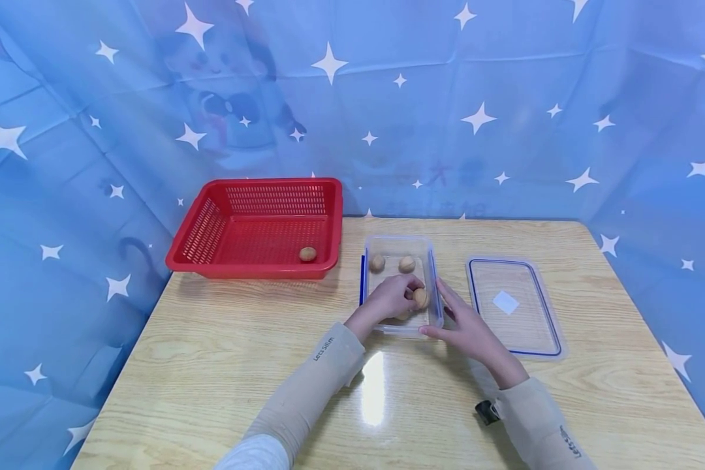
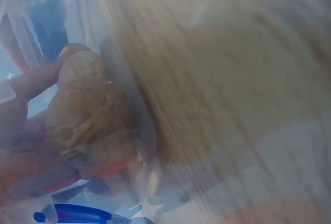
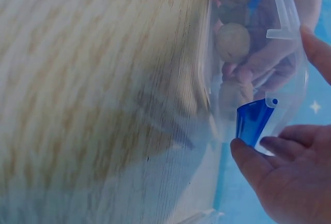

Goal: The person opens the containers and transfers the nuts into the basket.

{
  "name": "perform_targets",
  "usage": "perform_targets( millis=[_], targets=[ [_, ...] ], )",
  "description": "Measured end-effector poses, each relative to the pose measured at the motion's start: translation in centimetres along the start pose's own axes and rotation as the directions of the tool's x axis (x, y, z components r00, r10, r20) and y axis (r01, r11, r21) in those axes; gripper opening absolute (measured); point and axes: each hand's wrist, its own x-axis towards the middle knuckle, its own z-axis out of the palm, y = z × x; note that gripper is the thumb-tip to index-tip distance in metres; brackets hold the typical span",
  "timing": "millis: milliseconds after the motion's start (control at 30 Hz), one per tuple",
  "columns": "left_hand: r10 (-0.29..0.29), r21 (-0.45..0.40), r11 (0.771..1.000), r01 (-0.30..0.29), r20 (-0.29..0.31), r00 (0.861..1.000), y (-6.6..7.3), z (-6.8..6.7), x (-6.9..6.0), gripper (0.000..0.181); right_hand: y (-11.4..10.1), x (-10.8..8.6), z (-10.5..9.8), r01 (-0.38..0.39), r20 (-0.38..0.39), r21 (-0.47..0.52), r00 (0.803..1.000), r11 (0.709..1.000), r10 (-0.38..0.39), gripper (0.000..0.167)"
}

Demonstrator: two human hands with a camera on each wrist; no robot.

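Note:
A clear plastic food container (image 1: 397, 328) with blue clips stands on the table, several walnuts inside. My left hand (image 1: 392, 297) reaches in over its left side and pinches a walnut (image 1: 420, 298) near the right wall. Two more walnuts, one at left (image 1: 377, 263) and one at right (image 1: 407, 264), lie toward the back; another is partly hidden under the left hand. Outside the near right corner, my right hand (image 1: 467, 329) holds the container, thumb at the front and fingers along the right wall. In the right wrist view, that thumb touches a blue clip (image 3: 253, 123).
A red plastic basket (image 1: 243, 268) stands at the back left with one walnut (image 1: 308, 254) in it. The container's clear lid (image 1: 523, 316), with a blue seal, lies flat right of the container. A blue star-patterned curtain (image 1: 417, 150) hangs behind the wooden table (image 1: 211, 365).

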Motion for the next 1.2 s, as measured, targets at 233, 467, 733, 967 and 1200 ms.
perform_targets(
  millis=[233,467,733,967,1200],
  targets=[
    [-0.011,-0.017,1.0,0.011,-0.004,1.0,-0.09,0.1,0.14,0.038,-0.08,0.02,-0.01,0.006,0.001,0.002,1.0,1.0,-0.006,0.103],
    [-0.012,-0.058,0.998,0.011,-0.013,1.0,-0.01,0.01,0.06,0.039,-0.1,0.04,-0.03,0.002,0.001,0.001,1.0,1.0,-0.002,0.103],
    [-0.015,-0.092,0.996,0.013,-0.026,1.0,0.07,0.0,0.02,0.04,-0.08,0.05,-0.01,-0.003,-0.004,-0.008,1.0,1.0,0.003,0.103],
    [-0.008,-0.14,0.99,0.001,-0.044,0.999,-0.02,0.0,0.2,0.042,-0.12,-0.06,-0.04,-0.001,-0.008,-0.009,1.0,1.0,0.001,0.103],
    [-0.006,-0.316,0.949,-0.025,-0.098,0.995,-0.38,-0.07,0.38,0.043,-0.24,-0.1,-0.06,0.005,-0.008,-0.006,1.0,1.0,-0.005,0.103]
  ],
)
